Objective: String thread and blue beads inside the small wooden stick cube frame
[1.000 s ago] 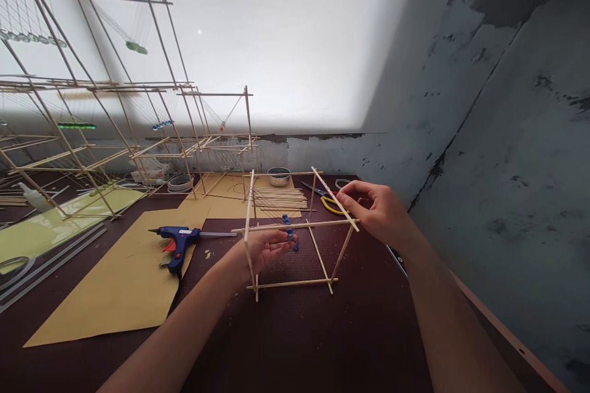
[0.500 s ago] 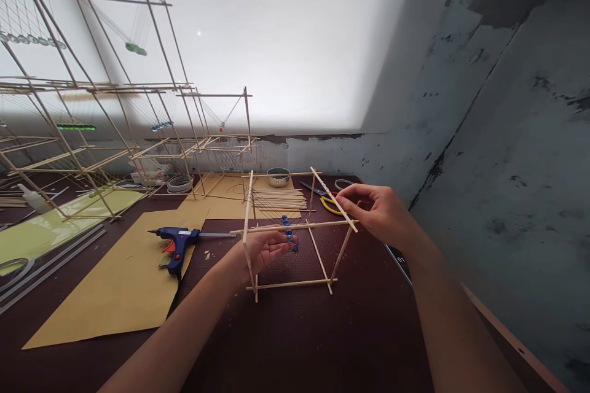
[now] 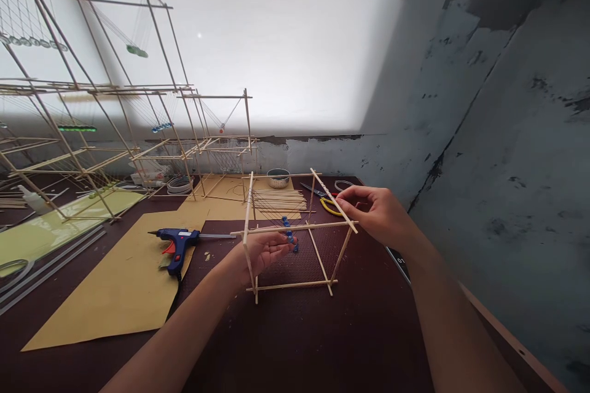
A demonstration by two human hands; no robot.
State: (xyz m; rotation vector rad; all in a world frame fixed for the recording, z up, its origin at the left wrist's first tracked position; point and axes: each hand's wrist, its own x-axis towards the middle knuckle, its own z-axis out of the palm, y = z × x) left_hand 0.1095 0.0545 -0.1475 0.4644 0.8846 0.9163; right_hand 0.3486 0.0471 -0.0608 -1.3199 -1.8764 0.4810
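A small cube frame of thin wooden sticks point(image 3: 295, 285) stands on the dark table. My left hand point(image 3: 263, 253) is inside the frame, palm up, fingers curled around small blue beads point(image 3: 289, 234) that hang on thin threads from the top sticks. My right hand point(image 3: 375, 214) pinches something thin at the frame's upper right stick point(image 3: 332, 199); I cannot make out what it grips.
A blue glue gun point(image 3: 177, 241) lies on yellow-brown paper point(image 3: 115, 295) at left. A bundle of sticks point(image 3: 280, 199), a small bowl point(image 3: 279, 177) and yellow-handled scissors point(image 3: 328, 203) lie behind the frame. Larger stick frames point(image 3: 92, 104) with hanging beads fill the back left. A grey wall is at right.
My right hand has shifted very slightly along the upper right stick. The left hand and frame stay put.
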